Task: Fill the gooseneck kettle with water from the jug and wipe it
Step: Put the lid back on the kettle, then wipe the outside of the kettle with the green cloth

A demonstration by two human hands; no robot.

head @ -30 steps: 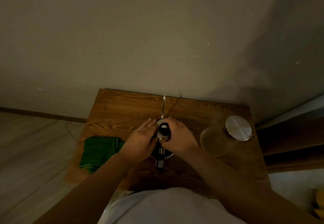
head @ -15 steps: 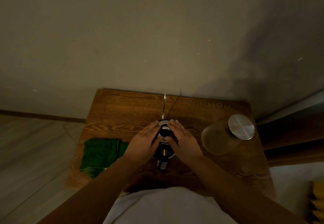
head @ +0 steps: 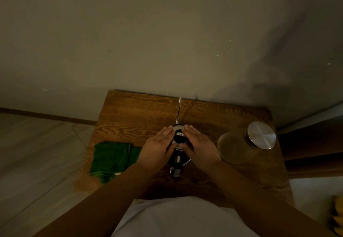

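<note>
The gooseneck kettle (head: 179, 138) stands in the middle of the wooden table (head: 137, 112). Its thin spout (head: 179, 109) points away toward the wall and its handle (head: 176, 170) faces me. My left hand (head: 157, 151) and my right hand (head: 201, 148) lie against the kettle's top from either side, fingers straight, thumbs meeting by the black lid knob. To the right of the kettle stands the glass jug (head: 236, 149), capped with a round metal lid (head: 261, 135) and touched by neither hand. A folded green cloth (head: 111, 159) lies left of the kettle, partly under my left forearm.
The table's far edge meets a plain wall. Dark wooden furniture (head: 315, 144) stands close on the right, behind the jug. Pale floor lies to the left, and something yellow (head: 336, 216) shows at the lower right corner. The light is dim.
My right hand has come off the lid knob and now lies flat on the kettle's right side. My left hand stayed on the left side. Kettle, jug and cloth have not moved.
</note>
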